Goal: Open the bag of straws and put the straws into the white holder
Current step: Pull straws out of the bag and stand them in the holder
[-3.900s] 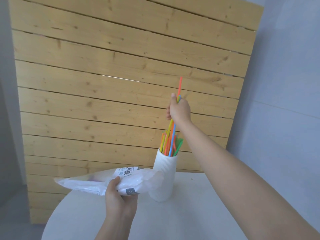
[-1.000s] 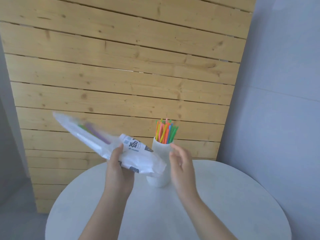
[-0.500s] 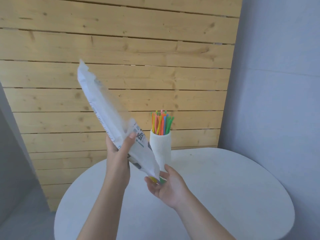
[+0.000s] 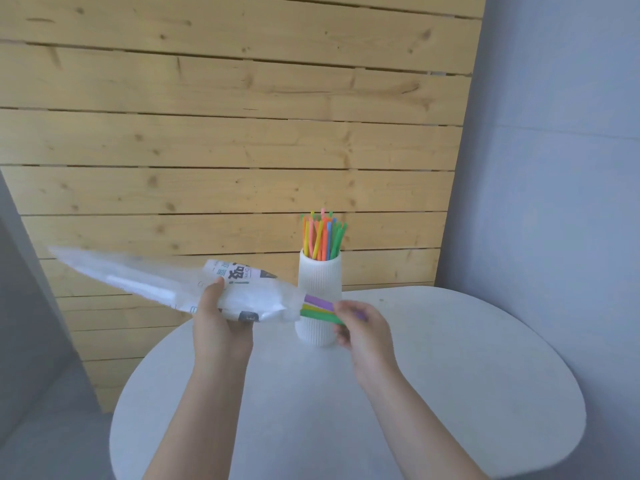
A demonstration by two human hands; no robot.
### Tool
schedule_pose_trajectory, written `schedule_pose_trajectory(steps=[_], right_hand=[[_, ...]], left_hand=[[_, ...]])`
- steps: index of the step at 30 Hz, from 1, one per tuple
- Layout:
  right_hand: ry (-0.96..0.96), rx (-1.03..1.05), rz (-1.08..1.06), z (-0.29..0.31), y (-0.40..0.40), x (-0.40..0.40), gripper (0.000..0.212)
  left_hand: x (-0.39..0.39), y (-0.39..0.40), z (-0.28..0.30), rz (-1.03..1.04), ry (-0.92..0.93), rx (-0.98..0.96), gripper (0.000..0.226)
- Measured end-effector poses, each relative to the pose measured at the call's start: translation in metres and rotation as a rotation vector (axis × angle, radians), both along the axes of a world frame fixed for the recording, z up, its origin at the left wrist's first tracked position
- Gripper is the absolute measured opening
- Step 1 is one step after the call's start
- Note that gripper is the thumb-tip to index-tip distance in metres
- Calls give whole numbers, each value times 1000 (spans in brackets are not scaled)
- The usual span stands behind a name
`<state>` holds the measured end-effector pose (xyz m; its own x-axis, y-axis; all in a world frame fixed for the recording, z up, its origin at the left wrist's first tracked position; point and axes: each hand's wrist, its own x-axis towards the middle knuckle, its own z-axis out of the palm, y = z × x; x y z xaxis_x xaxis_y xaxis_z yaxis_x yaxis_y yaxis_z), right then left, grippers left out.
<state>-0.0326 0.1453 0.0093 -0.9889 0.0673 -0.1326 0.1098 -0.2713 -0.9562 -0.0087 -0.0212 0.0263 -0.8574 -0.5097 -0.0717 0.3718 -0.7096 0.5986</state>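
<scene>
Gripping the bag (image 4: 166, 289) round its middle, the left hand (image 4: 221, 327) holds it above the counter (image 4: 450, 393), thumb on top, mouth pointing right and far end tilted up to the left. Just right of the mouth, the right hand (image 4: 363, 327) has its fingers curled round a few loose straws (image 4: 317, 308) — purple, yellow and green — that stick out of the bag. Behind them the holder (image 4: 320, 282) stands upright on the counter, with a bunch of coloured straws (image 4: 322, 237) upright in it.
</scene>
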Motion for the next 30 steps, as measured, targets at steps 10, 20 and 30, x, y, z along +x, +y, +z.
schedule_pose_trajectory(steps=[10,20,30], right_hand=[[-30,-662,56,24,-9,-2,9],[184,-463,-172,79,-10,-20,38],[386,-405,-173,170,11,-41,39]], left_hand=[[1,29,1,-90,2,207,13],[-4,12,-11,-180,142,458,51],[-1,-4,-8,-210,192,554,85]])
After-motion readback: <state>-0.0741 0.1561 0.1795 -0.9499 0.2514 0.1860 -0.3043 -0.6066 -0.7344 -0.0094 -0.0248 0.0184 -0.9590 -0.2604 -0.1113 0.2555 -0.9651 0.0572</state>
